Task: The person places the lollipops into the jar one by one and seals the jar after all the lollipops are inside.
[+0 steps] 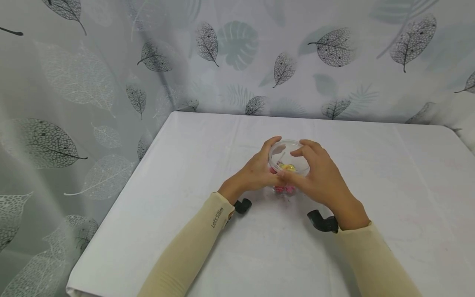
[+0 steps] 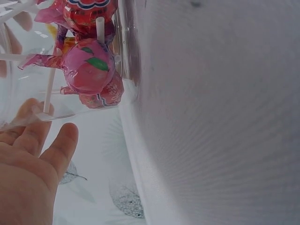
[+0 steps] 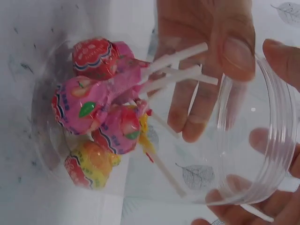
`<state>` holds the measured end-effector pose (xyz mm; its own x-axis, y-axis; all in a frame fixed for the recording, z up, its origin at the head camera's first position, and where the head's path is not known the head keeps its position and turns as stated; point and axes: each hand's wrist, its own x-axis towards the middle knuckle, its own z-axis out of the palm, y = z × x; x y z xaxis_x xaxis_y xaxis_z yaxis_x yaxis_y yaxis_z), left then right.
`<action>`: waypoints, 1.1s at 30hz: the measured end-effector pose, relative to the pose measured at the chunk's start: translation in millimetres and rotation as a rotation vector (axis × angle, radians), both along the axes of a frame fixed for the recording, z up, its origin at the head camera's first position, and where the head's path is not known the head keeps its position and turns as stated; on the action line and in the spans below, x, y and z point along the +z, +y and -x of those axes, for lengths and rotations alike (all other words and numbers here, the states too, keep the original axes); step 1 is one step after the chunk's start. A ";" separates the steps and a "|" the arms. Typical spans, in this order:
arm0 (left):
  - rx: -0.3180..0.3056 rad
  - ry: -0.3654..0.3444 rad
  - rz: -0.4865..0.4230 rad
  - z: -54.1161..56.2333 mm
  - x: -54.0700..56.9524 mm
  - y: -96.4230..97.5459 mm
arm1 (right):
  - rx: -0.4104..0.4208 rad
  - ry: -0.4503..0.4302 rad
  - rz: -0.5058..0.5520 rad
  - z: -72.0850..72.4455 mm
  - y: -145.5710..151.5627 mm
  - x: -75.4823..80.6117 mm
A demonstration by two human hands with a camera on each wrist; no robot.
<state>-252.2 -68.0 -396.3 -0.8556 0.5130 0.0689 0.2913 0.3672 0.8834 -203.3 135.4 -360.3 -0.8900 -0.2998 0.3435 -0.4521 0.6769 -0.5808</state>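
Note:
A clear round plastic jar (image 1: 274, 161) stands upright on the white table, with several wrapped lollipops inside; a pink one (image 3: 82, 103) and a yellow one (image 3: 91, 164) show through its wall. My left hand (image 1: 256, 169) grips the jar from the left, thumb on the near side, fingers round the far side. With bent fingers, my right hand (image 1: 320, 173) holds the jar's ribbed top rim (image 3: 276, 122) from the right. White lollipop sticks (image 3: 180, 75) point up towards the mouth. I cannot tell whether a clear lid covers the top.
A white cloth covers the table (image 1: 208, 148). Leaf-patterned curtains (image 1: 230, 49) hang behind and along the left side. A dark wrist camera (image 1: 323, 222) sits below my right wrist, another (image 1: 243, 205) by the left.

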 end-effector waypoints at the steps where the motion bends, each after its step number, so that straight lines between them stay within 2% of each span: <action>1: 0.000 -0.001 -0.002 0.0 0.1 0.3 | -0.010 0.011 -0.001 0.0 -0.6 -0.4; 3: 0.001 -0.001 -0.001 -0.1 0.1 0.8 | -0.021 0.022 -0.008 -0.2 -1.1 -0.8; 9: 0.001 0.015 0.007 -0.1 1.2 1.2 | 0.004 -0.038 -0.042 -0.5 2.8 2.6; 15: 0.009 -0.003 0.011 -0.9 1.8 2.3 | -0.035 -0.027 -0.022 -1.0 -0.5 1.6; 21: 0.019 -0.009 0.016 -1.2 2.0 2.5 | 0.012 -0.065 -0.062 -2.4 2.1 5.0; 29: 0.020 -0.026 0.009 -1.2 2.3 2.8 | -0.022 0.022 -0.039 -0.6 -1.1 0.0; 33: 0.018 -0.020 0.013 -0.9 2.7 2.3 | 0.006 -0.027 -0.055 -0.6 1.7 2.8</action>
